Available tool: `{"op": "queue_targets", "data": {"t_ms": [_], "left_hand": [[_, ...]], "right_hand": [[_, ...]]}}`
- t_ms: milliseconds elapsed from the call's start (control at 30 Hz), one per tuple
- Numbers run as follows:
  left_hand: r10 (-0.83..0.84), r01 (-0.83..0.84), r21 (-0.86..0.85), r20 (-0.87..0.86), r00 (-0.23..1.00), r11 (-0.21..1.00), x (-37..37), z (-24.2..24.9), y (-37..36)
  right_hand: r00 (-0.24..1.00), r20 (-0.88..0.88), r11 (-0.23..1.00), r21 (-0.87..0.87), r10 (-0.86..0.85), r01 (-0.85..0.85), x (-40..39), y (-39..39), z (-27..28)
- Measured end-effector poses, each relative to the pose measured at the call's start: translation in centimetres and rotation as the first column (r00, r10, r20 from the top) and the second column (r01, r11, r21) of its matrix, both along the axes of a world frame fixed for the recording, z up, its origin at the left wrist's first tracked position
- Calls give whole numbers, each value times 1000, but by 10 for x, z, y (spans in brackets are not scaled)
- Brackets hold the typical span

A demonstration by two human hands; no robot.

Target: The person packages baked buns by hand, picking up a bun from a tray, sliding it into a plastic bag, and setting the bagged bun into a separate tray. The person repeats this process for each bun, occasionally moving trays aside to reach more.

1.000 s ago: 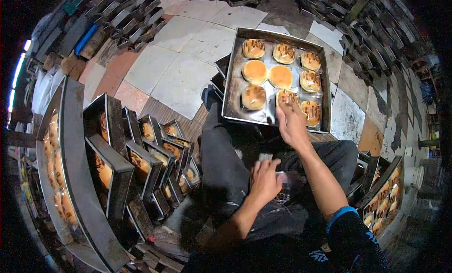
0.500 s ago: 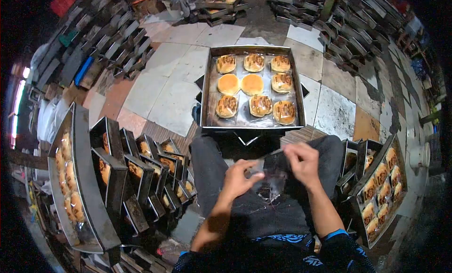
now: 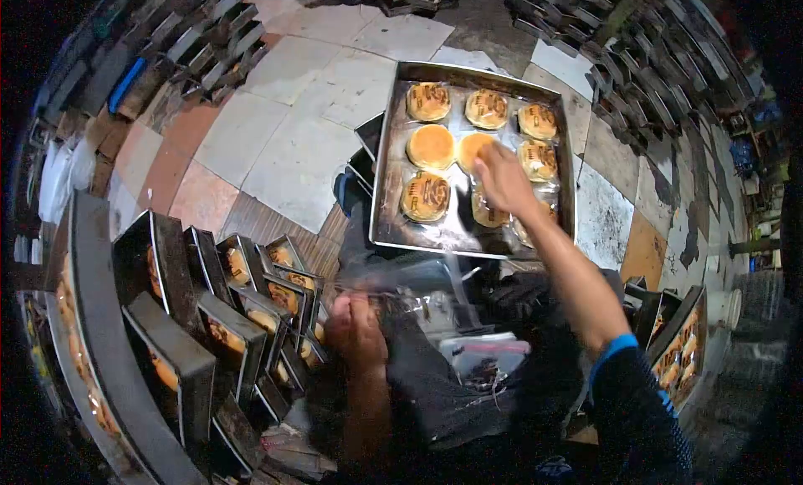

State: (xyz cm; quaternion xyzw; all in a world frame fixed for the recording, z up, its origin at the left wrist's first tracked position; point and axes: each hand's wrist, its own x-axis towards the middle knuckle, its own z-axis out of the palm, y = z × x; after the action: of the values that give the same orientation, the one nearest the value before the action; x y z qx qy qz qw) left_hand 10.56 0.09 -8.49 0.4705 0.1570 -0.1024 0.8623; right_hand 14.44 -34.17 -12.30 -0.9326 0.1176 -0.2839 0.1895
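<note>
A metal tray in front of me holds several round buns, most in clear printed wrappers. Two buns are bare: a left one and a right one, side by side and touching. My right hand reaches over the tray, its fingers closed on the right edge of that right bare bun. It partly hides wrapped buns below. Low on the left, my left hand pinches a clear plastic bag, which spreads blurred over my lap. A pack of plastic bags lies on my lap.
Stacked metal trays with buns stand close on my left, a long tray outermost. On my right is another tray of wrapped buns. More stacked trays line the back, beyond the tiled floor.
My right hand has gone from above my lap up to the right bare bun. My left hand has moved left and lower with the plastic bag. The view has shifted, uncovering the pack on my lap.
</note>
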Motion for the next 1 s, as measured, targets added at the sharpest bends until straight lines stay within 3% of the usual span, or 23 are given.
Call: {"op": "queue_targets", "data": {"t_ms": [33, 67, 100, 133, 167, 200, 267, 300, 333, 367, 433, 500, 533, 567, 600, 633, 700, 767, 833, 900, 933, 967, 1000], "left_hand": [[-11, 16, -174, 31, 999, 985, 2, 4, -3], [74, -73, -109, 5, 997, 991, -1, 4, -10], [90, -91, -123, -15, 996, 988, -4, -7, -9], [98, -97, 11, -60, 993, 995, -9, -21, -7], [111, -95, 148, -100, 989, 984, -9, -31, -6], [57, -51, 51, -119, 991, 997, -6, -17, -8], [20, -15, 50, -95, 995, 999, 0, -1, -11], [-34, 37, 48, -58, 998, 998, 2, 3, -12], [-46, 37, 177, 44, 998, 984, 1, -4, -11], [-38, 30, 174, 47, 998, 984, 1, -6, -13], [12, -53, 248, 164, 986, 967, 1, -7, -18], [14, -38, 190, 124, 992, 981, 2, -3, -15], [-7, 1, 221, 27, 1000, 975, 3, 5, -15], [-29, 45, 250, -65, 997, 967, 5, 13, -14], [-30, 25, 246, 16, 999, 969, 4, 14, -14], [-74, 68, 245, 16, 997, 967, 3, 11, -10], [-72, 70, 285, -1, 997, 956, 2, 19, -13], [-127, 63, 401, 136, 983, 914, -6, 16, -23], [-322, 195, 531, 158, 933, 825, -25, 28, -28], [-403, 45, 615, 458, 793, 787, -41, 38, -37], [-353, 241, 334, 330, 876, 911, -54, 64, -42], [-345, 352, -10, 171, 923, 936, -66, 88, -45], [-421, 457, -113, 243, 874, 882, -66, 86, -47]], "right_hand": [[1000, -9, 994, -106, -23, 22, 23, -21, -25], [1000, -24, 992, -122, -11, 8, 40, -34, -27], [981, -196, 999, -33, -8, 2, 54, -45, -29], [933, -359, 998, 55, 8, 13, 70, -55, -31], [929, -368, 999, 47, 24, -7, 89, -69, -31], [836, -547, 999, 19, 44, -40, 105, -85, -30], [550, -829, 988, 21, 105, -156, 119, -88, -7], [540, -834, 986, 24, 112, -167, 114, -87, -11], [591, -801, 988, 7, 99, -156, 101, -91, -18], [645, -760, 990, -12, 83, -141, 87, -88, -17], [920, -386, 998, -20, -70, 67, 36, -64, -14], [937, -266, 955, 134, -224, 266, -5, -38, 18], [953, -160, 826, 474, -258, 303, -25, -34, 21], [944, -62, 598, 760, -324, 255, -44, -28, 27], [967, -104, 181, 972, -231, 147, -70, -25, 39], [989, -85, -290, 956, -123, 46, -99, -16, 61], [992, 121, -380, 917, -21, -119, -138, 42, 102], [966, 16, -175, 984, 257, 31, -174, 69, 107], [922, -18, -59, 997, 388, 45, -192, 104, 127], [960, -74, 222, 975, 271, 12, -205, 138, 163], [965, -22, 655, 738, 263, -162, -213, 147, 169], [947, 45, 699, 663, 318, -267, -220, 157, 181], [907, 92, 726, 568, 412, -388, -224, 167, 185]]}}
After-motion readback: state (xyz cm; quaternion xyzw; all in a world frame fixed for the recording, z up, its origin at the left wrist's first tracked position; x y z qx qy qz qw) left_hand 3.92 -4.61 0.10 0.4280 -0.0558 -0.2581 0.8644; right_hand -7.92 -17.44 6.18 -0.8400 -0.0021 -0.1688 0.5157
